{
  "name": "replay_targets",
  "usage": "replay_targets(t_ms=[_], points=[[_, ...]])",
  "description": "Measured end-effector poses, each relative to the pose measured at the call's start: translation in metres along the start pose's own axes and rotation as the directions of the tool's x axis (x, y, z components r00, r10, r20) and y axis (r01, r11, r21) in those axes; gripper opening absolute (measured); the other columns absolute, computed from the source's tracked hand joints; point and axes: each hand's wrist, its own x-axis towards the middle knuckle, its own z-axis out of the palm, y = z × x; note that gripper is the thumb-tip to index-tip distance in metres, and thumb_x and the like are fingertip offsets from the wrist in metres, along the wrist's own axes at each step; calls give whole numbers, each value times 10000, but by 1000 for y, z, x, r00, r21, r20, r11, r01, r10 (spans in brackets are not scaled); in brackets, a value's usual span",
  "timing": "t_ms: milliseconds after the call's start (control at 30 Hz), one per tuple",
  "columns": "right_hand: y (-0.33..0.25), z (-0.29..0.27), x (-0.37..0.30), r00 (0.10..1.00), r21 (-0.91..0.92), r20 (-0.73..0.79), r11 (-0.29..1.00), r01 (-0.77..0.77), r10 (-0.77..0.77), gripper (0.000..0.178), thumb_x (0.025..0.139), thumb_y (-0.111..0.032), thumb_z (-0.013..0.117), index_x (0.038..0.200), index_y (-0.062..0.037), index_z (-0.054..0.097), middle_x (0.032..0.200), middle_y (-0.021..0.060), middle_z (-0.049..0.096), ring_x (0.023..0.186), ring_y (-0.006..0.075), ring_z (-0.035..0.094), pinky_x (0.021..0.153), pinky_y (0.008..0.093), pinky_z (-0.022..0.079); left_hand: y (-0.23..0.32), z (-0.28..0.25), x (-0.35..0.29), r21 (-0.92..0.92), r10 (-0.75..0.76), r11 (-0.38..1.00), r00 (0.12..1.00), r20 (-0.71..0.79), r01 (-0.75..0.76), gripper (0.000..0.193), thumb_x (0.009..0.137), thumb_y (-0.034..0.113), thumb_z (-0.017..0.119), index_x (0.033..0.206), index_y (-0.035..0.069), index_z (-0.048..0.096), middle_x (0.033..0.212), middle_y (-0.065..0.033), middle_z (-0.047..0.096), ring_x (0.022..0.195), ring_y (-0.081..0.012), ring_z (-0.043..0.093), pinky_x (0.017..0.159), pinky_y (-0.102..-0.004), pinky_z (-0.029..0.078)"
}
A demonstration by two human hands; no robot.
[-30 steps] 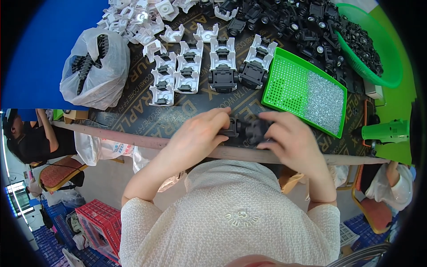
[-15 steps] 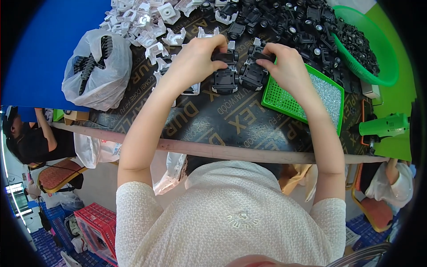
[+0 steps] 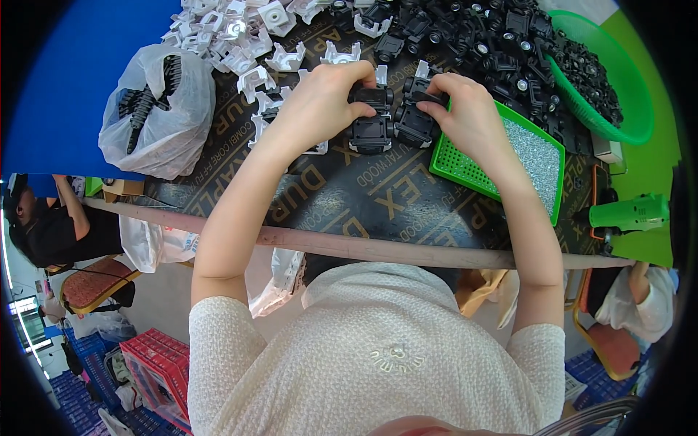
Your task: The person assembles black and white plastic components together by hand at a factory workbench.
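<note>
Two black toy car chassis lie side by side on the dark table, each with a white part at its far end. My left hand (image 3: 324, 98) pinches the left chassis (image 3: 371, 136) between thumb and fingers. The right chassis (image 3: 415, 129), slightly tilted, is held the same way by my right hand (image 3: 465, 110). Their near ends show between my hands, while my fingers cover some of the far parts. White plastic toy parts (image 3: 286, 57) are set out beyond and beside my left hand, some hidden behind it.
A green tray (image 3: 465, 168) of small silvery pieces sits under my right forearm. Farther off are heaps of white parts (image 3: 236, 29) and black chassis (image 3: 476, 47). A green basket (image 3: 629, 109), a green power tool (image 3: 629, 214) and a plastic bag (image 3: 182, 142) of black parts flank the work area.
Both hands keep their grip on the two chassis. The right chassis and my right hand have shifted very slightly toward me; little else differs.
</note>
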Motion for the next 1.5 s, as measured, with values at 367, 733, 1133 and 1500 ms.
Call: replay_targets(t_ms=[367, 733, 1133, 1500], points=[[0, 1, 0, 1000, -58, -18, 998, 17, -19, 189, 795, -150, 753, 907, -34, 655, 891, 130, 656, 906, 341, 638, 791, 443, 511, -2, 4, 3, 1, 52, 999, 999, -8, -52, 339, 713, 79, 820, 947, -6, 590, 855, -138, 659, 777, -291, 637, 713, -367, 499], [-4, 11, 4, 998, 70, -4, 996, 61, -61, 167, 798, -99, 740, 911, -19, 646, 922, 139, 643, 930, 349, 628, 805, 438, 504, -6, -7, -3, 82, -9, 997, 999, 37, 6, 348, 718, 93, 816, 977, 7, 600, 880, -151, 680, 774, -329, 634, 692, -391, 494], [-6, 7, 6, 999, -5, 23, 999, 42, -42, 176, 799, -138, 748, 917, -39, 663, 924, 122, 650, 944, 335, 630, 819, 438, 507, -7, -6, -2, 111, -31, 993, 999, 40, 27, 348, 717, 94, 813, 981, 1, 606, 901, -168, 688, 858, -371, 664, 736, -412, 508], [-9, 9, 6, 998, -30, 46, 998, 50, -49, 185, 808, -154, 741, 934, -44, 664, 933, 125, 650, 959, 339, 630, 817, 440, 513, -7, -7, -4, 92, -23, 996, 999, 45, 19, 353, 716, 96, 815, 983, 0, 605, 904, -170, 687, 856, -371, 664, 732, -409, 508]])
